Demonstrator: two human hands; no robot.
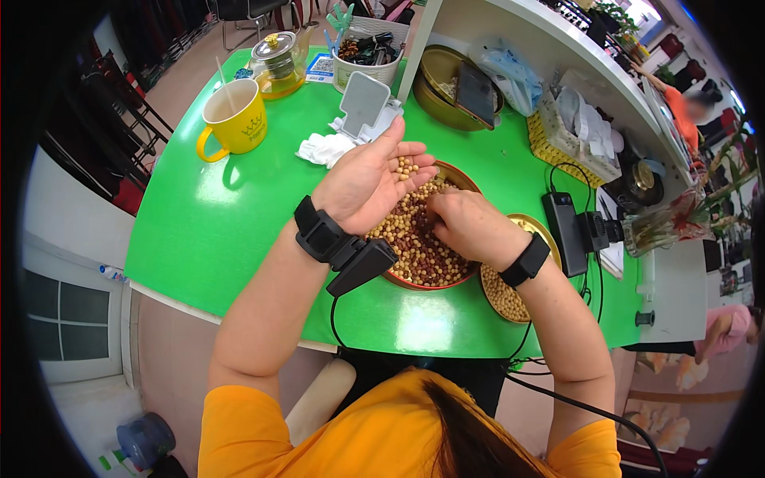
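Note:
My left hand (pixel 362 182) is turned palm up over the far left side of a round red-rimmed bowl (pixel 464 175), cupping a small heap of pale soybeans (pixel 405 168) near its fingers. The bowl holds a mix of pale soybeans and dark reddish beans (pixel 418 243). Inside the bowl's right side, my right hand (pixel 476 229) reaches down with curled fingers. Its fingertips are hidden, so I cannot see what they hold. Just right of the bowl, partly under my right wrist, stands a round gold-coloured tin (pixel 556 248) with pale soybeans (pixel 504 299) in it.
Beyond my left hand lie white tissue (pixel 325 149) and a grey open case (pixel 366 103). A yellow mug (pixel 233 119) and glass teapot (pixel 279 65) stand far left. At right are a black power bank (pixel 564 231) with cables, a yellow basket (pixel 558 151) and an olive basin (pixel 438 76).

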